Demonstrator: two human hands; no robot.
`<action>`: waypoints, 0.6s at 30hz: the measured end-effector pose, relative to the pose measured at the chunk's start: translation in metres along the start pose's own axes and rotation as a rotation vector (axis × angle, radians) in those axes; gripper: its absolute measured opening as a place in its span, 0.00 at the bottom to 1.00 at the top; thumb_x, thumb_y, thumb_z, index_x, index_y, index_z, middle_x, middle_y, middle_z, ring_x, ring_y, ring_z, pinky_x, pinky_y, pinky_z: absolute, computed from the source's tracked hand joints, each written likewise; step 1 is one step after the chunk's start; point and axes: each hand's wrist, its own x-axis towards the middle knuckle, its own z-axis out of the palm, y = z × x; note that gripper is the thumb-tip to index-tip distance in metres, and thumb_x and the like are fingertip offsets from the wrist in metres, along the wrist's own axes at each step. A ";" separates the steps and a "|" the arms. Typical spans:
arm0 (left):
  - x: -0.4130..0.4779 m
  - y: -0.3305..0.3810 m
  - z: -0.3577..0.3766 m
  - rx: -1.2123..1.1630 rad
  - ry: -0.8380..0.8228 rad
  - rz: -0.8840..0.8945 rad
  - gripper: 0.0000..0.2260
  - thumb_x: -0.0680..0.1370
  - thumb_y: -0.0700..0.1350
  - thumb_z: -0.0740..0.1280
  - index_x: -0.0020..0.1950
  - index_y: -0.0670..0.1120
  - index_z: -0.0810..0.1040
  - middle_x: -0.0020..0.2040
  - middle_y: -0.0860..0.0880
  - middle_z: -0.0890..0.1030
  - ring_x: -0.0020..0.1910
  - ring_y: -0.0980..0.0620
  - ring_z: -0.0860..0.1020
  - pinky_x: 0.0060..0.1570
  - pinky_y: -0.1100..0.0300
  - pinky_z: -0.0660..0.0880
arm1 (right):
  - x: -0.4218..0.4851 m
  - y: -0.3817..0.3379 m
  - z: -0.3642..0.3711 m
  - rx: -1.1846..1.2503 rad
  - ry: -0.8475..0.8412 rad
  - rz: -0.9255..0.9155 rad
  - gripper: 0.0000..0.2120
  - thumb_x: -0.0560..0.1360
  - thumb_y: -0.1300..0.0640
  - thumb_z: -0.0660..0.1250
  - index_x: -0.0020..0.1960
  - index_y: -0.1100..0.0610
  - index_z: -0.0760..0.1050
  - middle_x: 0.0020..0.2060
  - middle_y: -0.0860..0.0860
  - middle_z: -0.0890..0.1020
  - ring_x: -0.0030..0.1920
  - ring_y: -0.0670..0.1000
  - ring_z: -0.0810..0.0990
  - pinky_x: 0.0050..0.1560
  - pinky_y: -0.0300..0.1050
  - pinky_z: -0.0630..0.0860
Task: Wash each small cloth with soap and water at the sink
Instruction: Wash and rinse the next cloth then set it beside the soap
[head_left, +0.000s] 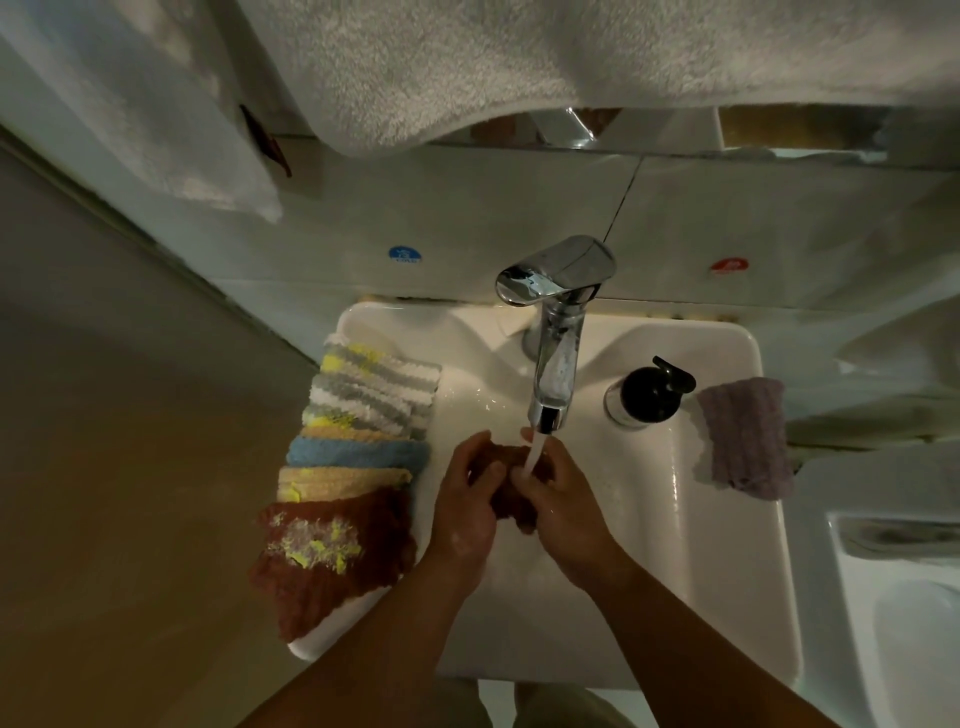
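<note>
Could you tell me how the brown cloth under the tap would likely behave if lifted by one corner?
The brown cloth would probably hang limp, since it bunches up between the left hand and right hand. With water from the tap running onto it, it is likely heavy for its size and would drip.

Two bare hands were bunched together, forearms converging from below.

The left hand (465, 501) curled its fingers round a brown cloth (511, 509) from one side. The right hand (563, 501) gripped it from the other, fingertips close to the left's. Both wrists angled inward, and both arms were bare.
</note>
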 end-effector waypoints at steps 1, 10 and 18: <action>-0.002 -0.001 0.000 0.064 -0.027 0.028 0.11 0.83 0.43 0.64 0.64 0.55 0.76 0.56 0.47 0.83 0.52 0.47 0.83 0.45 0.53 0.81 | -0.001 0.000 0.000 -0.041 0.026 -0.049 0.09 0.83 0.56 0.64 0.61 0.46 0.75 0.44 0.52 0.83 0.36 0.49 0.79 0.34 0.42 0.74; -0.002 0.004 0.010 0.751 0.065 0.299 0.13 0.84 0.52 0.56 0.43 0.54 0.74 0.39 0.56 0.78 0.42 0.58 0.78 0.40 0.68 0.70 | 0.017 0.008 0.009 -0.681 0.116 -0.181 0.16 0.85 0.48 0.57 0.41 0.50 0.73 0.32 0.46 0.80 0.33 0.44 0.80 0.34 0.36 0.72; -0.001 0.009 0.005 -0.033 0.022 -0.072 0.08 0.84 0.45 0.61 0.56 0.46 0.79 0.50 0.41 0.84 0.49 0.41 0.82 0.40 0.50 0.77 | -0.003 -0.007 0.005 0.038 -0.016 0.004 0.05 0.84 0.54 0.61 0.58 0.47 0.74 0.47 0.58 0.82 0.38 0.50 0.79 0.36 0.47 0.74</action>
